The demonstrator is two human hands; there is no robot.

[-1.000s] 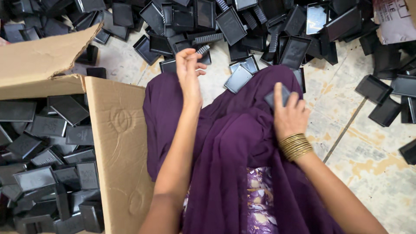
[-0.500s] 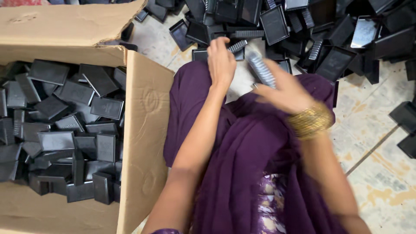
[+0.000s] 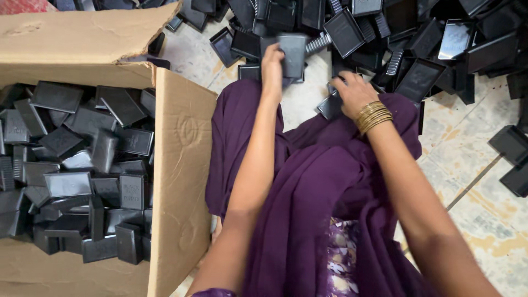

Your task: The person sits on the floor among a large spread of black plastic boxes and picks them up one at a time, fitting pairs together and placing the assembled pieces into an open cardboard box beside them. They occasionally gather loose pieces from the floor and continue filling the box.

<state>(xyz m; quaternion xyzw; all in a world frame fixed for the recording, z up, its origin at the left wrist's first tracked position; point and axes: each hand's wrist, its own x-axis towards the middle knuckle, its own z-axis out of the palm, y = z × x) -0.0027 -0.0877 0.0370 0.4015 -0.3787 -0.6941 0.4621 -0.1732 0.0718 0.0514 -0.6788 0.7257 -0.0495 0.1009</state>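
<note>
Our left hand (image 3: 273, 60) had lifted a flat black rectangular plastic piece (image 3: 292, 53), fingers pinching it, our right hand (image 3: 352, 93) reaching into the floor pile of black plastic pieces (image 3: 418, 33), fingers curled, brown cardboard box (image 3: 181, 165) alongside.

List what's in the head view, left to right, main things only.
Cardboard box full of black plastic parts → left hand holding a black part → right hand with gold bangles → black parts on the tiled floor.
</note>
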